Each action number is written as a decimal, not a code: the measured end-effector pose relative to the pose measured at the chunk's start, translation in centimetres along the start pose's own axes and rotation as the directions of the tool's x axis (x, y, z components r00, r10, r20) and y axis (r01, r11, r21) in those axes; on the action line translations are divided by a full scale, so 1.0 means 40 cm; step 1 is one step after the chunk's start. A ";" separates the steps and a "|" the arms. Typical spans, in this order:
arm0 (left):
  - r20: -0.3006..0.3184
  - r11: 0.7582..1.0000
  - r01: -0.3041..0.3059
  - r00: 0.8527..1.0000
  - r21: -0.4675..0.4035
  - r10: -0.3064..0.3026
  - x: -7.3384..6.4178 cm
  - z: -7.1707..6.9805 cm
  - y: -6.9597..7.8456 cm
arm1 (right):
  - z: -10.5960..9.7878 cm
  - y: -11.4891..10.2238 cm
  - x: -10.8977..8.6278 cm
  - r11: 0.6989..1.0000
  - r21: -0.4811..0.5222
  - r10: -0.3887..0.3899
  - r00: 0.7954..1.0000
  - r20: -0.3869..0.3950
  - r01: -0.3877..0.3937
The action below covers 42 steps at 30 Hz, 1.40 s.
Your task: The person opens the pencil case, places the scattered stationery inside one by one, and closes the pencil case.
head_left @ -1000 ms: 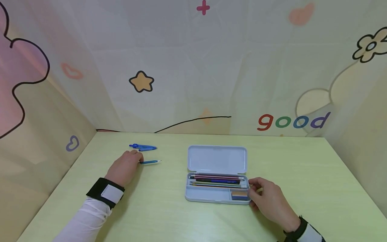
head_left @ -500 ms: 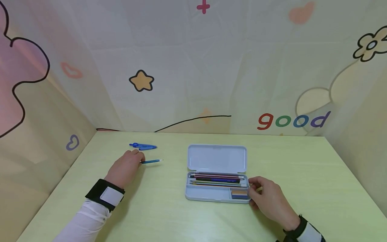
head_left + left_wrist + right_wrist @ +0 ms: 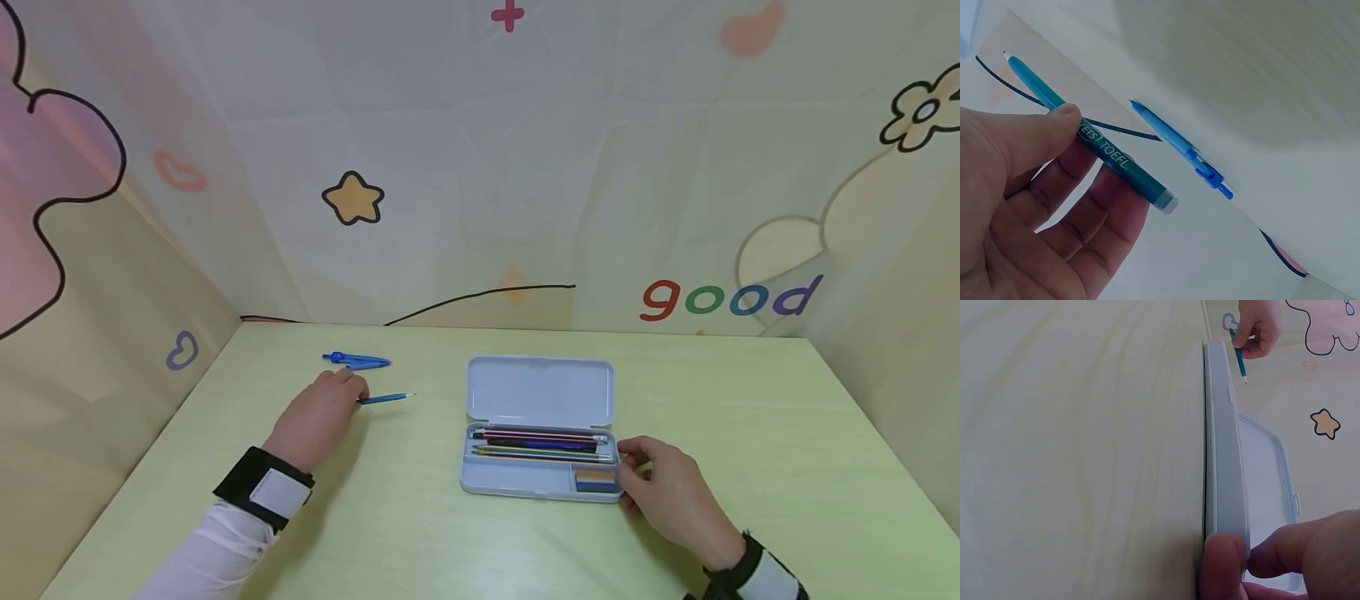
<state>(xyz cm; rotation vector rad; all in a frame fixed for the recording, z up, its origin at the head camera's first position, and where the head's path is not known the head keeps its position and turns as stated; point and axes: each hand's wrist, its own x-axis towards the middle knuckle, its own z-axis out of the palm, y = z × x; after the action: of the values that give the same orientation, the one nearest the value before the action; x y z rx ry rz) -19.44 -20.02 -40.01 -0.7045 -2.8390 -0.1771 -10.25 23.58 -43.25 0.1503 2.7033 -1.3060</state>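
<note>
My left hand (image 3: 318,417) pinches a teal mechanical pencil (image 3: 1119,159) between thumb and fingers. "ETS TOEFL" is printed on its barrel, and its pale tip points right in the head view. Behind that hand lies a blue drawing compass (image 3: 358,361), folded. A pale blue pencil case (image 3: 517,484) lies with its lid up in the middle of the table. My right hand (image 3: 671,492) grips the case's right end, thumb at the rim and a fingertip against the outer wall in the right wrist view.
Several pencils (image 3: 540,446) lie in the case's rear compartment. An orange and blue eraser (image 3: 596,481) fills the small compartment at front right. A printed cloth backdrop (image 3: 450,167) rises behind the table (image 3: 420,542) and along its sides.
My left hand has moved slightly right with the mechanical pencil. My right hand and the pencil case have stayed in place.
</note>
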 end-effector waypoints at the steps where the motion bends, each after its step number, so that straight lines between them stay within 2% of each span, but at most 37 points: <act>1: 0.003 1.000 0.004 1.000 -0.001 -0.004 0.000 0.000 0.003 | 0.000 0.000 0.000 1.000 -0.001 0.001 1.000 0.000 -0.001; 6: 0.006 1.000 0.006 1.000 0.000 -0.006 0.001 -0.006 0.022 | 0.001 0.000 0.000 1.000 0.002 -0.002 1.000 0.001 0.002; 14: -0.033 0.999 -0.034 0.999 0.009 0.034 -0.001 -0.013 0.048 | 0.000 -0.001 -0.003 1.000 0.013 -0.013 1.000 -0.002 0.013; 23: -0.045 0.999 -0.044 0.998 0.017 0.045 -0.002 -0.022 0.073 | -0.001 -0.002 -0.003 1.000 0.018 -0.010 1.000 -0.002 0.010; 42: -0.127 0.991 -0.129 0.983 0.031 0.132 -0.005 -0.034 0.115 | -0.001 -0.001 -0.006 0.999 0.031 -0.023 1.000 -0.005 0.023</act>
<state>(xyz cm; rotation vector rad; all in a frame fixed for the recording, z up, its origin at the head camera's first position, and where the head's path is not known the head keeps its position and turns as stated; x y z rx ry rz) -16.84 -16.32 -38.44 -0.8395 -2.6586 -0.1633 -10.02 23.56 -43.15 0.1264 2.6967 -1.3564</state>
